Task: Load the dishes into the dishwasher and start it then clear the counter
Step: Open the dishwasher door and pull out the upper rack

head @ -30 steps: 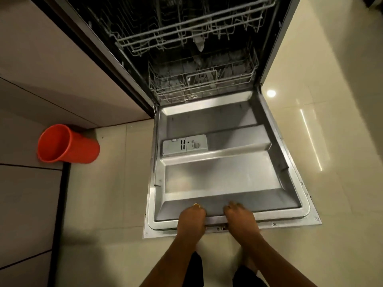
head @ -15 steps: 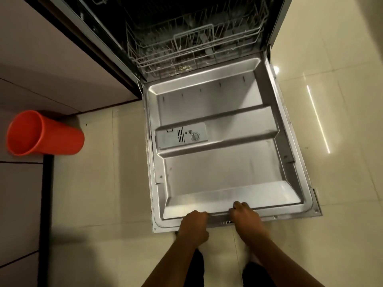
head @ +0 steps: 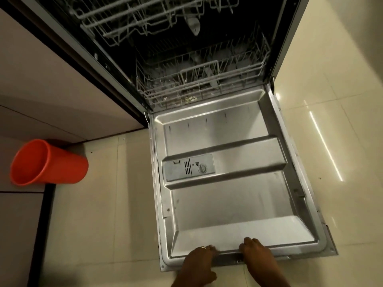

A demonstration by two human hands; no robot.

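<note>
Only the head view here, looking straight down. The dishwasher door (head: 228,204) is dropped open with its inner face up. Its long axis runs from the hinge at the cabinet toward the person, and the free edge points at the bottom of the frame. It sits over the cream tiled floor (head: 103,204), in the middle-right of the shot.

Both hands are on that free edge. The left hand (head: 199,264) has its fingers bunched together and hooked over the lip, with a ring (head: 203,247) showing on one of them. The right hand (head: 258,253) is just beside it, fingers close together and curled onto the same lip. Both thumbs are hidden and both forearms get cut off at the bottom.

The tub is pretty dark. The lower rack (head: 203,83) is pushed in and I honestly can't tell what's in it, if anything. The upper rack (head: 128,19) is chopped off by the top of the frame, and a pale blurry thing hangs under it that I can't identify.

The door liner is dull stainless steel with a raised ridge across the middle. The ridge holds a grey detergent dispenser (head: 188,167) with a round knob toward its left end.

An orange bucket (head: 49,162) stands well off to the left by the cabinets.
</note>
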